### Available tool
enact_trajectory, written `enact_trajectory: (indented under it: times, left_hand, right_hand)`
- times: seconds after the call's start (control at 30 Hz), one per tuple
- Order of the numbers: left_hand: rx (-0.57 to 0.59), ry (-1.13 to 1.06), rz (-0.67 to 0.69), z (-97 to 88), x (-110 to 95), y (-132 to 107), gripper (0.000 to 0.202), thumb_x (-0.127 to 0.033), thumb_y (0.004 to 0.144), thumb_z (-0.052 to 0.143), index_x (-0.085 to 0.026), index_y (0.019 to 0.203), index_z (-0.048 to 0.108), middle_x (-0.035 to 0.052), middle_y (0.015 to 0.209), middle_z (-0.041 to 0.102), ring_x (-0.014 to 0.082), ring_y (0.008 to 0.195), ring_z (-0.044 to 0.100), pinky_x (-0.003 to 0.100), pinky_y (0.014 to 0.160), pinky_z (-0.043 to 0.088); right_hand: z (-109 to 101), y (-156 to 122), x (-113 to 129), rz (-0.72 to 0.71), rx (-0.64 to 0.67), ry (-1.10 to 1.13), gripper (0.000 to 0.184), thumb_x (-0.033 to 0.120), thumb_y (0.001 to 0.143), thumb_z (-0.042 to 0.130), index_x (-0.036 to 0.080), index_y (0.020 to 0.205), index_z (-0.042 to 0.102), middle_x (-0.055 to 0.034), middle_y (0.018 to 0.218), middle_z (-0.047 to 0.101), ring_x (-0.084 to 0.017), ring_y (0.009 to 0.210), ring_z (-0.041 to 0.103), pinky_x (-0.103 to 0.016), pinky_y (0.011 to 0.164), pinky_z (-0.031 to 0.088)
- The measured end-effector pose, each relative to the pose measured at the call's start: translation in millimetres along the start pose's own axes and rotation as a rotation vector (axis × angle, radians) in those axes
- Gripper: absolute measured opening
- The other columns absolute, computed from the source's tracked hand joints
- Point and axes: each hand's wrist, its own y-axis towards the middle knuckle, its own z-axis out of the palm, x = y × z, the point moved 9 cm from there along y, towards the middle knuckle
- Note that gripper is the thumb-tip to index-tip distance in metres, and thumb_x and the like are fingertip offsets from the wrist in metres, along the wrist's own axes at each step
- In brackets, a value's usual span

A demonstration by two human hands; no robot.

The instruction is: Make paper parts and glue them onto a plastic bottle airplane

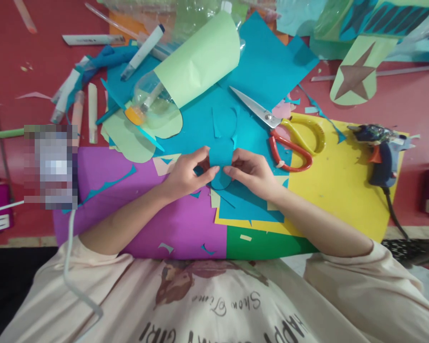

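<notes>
Both my hands meet over a small rounded piece of teal paper (pixel 220 157) in the middle of the view. My left hand (pixel 188 174) pinches its left edge with thumb and fingers closed. My right hand (pixel 253 172) pinches its right edge the same way. The piece lies above larger teal sheets (pixel 250 202), with purple (pixel 136 214), yellow (pixel 343 190) and green (pixel 260 243) sheets underneath. Scissors with yellow and red handles (pixel 289 138) lie just beyond my right hand.
A clear plastic bottle wrapped in light green paper (pixel 186 71) lies at the back. A blue glue gun (pixel 381 152) rests on the yellow sheet at right, its cord trailing. Markers and glue sticks (pixel 82 102) are scattered at left. Paper scraps litter the red surface (pixel 21 95).
</notes>
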Motion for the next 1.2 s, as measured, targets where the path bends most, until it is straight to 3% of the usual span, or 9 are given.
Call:
enact_trajectory:
  times: [0.17, 0.3, 0.6, 0.9, 1.2]
  left_hand:
    - [0.051, 0.005, 0.04, 3.2, -7, -1, 0.011, -0.027, 0.088, 0.057, -0.019, 0.094, 0.062, -0.0022, 0.076, 0.07, 0.0082, 0.063, 0.064, 0.017, 0.058, 0.048]
    - [0.087, -0.068, 0.046, 2.9, -10, -1, 0.013, -0.022, 0.088, 0.055, -0.019, 0.096, 0.065, 0.0015, 0.094, 0.075, 0.0091, 0.072, 0.069, 0.017, 0.067, 0.052]
    - [0.105, -0.159, -0.018, 4.6, 0, -2, 0.014, -0.029, 0.086, 0.061, -0.021, 0.093, 0.07, 0.0025, 0.09, 0.076, 0.0133, 0.075, 0.071, 0.021, 0.068, 0.055]
    - [0.11, -0.177, -0.041, 5.1, 5, -2, 0.024, -0.041, 0.087, 0.06, -0.021, 0.095, 0.071, 0.0037, 0.089, 0.076, 0.0134, 0.075, 0.07, 0.021, 0.066, 0.054]
    - [0.016, -0.031, 0.079, -0.4, -5, -3, 0.011, -0.028, 0.088, 0.059, -0.025, 0.091, 0.069, 0.0026, 0.09, 0.077, 0.0151, 0.079, 0.072, 0.025, 0.066, 0.054]
  right_hand:
    - [-1, 0, -1, 0.008, 0.001, -0.005, 0.015, 0.027, 0.081, 0.064, 0.018, 0.072, 0.054, 0.0047, 0.061, 0.048, -0.008, 0.054, 0.04, -0.022, 0.049, 0.033]
    - [-2, 0, 1, -0.01, 0.006, 0.016, 0.012, 0.028, 0.079, 0.063, 0.018, 0.074, 0.058, 0.0033, 0.063, 0.052, -0.009, 0.057, 0.043, -0.022, 0.051, 0.035]
    - [-2, -1, 2, 0.049, 0.001, 0.079, 0.005, 0.024, 0.075, 0.061, 0.02, 0.072, 0.06, 0.002, 0.063, 0.057, -0.012, 0.06, 0.051, -0.025, 0.055, 0.043]
    - [-1, 1, -1, 0.1, 0.019, 0.154, 0.012, 0.028, 0.074, 0.068, 0.018, 0.073, 0.061, 0.003, 0.063, 0.057, -0.009, 0.056, 0.05, -0.024, 0.054, 0.044]
    - [-1, 0, -3, 0.132, 0.046, 0.089, 0.017, 0.036, 0.078, 0.066, 0.019, 0.077, 0.063, 0.0018, 0.065, 0.061, -0.011, 0.058, 0.055, -0.025, 0.055, 0.046]
